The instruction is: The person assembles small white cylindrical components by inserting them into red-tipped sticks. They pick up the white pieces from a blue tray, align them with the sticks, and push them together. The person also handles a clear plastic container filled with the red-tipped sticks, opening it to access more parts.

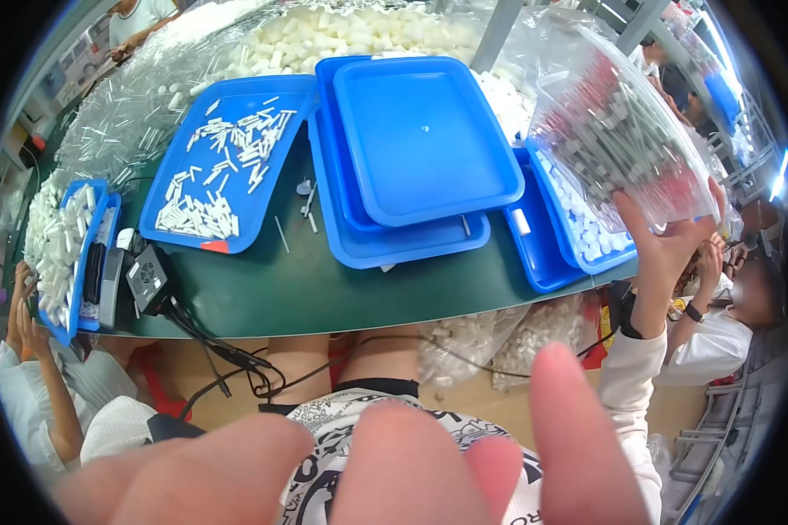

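My left hand (403,464) is very close and blurred along the lower edge, its fingers stretched apart with nothing seen between them. At the right, my right hand (665,249) grips the lower end of a clear plastic pack (635,122) with red patches. Thin greyish-white sticks show through its wall. The pack is tilted above a blue tray (623,261) of small white round pieces (578,214). The fingers behind the pack are partly hidden.
Stacked blue trays (429,131) stand mid-table. Left of them a blue tray (162,219) holds short white tubes (201,214). A black boxy device (151,278) with cables sits by the near edge. White pieces heap at the back. Co-workers sit left and right.
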{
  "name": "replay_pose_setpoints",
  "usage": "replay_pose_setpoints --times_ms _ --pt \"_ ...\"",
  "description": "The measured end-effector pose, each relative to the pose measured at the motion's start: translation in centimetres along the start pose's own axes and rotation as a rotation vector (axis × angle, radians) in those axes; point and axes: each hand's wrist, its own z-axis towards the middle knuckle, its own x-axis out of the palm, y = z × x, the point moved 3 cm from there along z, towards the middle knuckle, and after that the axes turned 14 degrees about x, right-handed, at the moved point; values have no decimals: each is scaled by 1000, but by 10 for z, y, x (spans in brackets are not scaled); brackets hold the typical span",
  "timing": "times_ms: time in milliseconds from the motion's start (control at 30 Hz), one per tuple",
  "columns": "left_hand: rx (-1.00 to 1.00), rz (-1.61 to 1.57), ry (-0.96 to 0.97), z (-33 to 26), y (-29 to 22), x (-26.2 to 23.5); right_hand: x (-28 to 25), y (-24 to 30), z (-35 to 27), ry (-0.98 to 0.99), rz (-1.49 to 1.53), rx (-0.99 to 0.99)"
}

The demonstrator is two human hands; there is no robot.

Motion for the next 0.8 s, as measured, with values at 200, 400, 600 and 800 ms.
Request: replay_pose_setpoints --times_ms 200,400,600,800 --pt "-24 -28 -13 -2 14 6 31 2 -14 102 74 35" --pt "-75 -46 -44 -9 25 5 62 8 -17 175 152 20" --pt "-69 -145 -93 -15 47 17 74 6 -26 208 82 -21" --pt "-173 -334 -31 -79 44 33 113 19 -41 280 120 25"
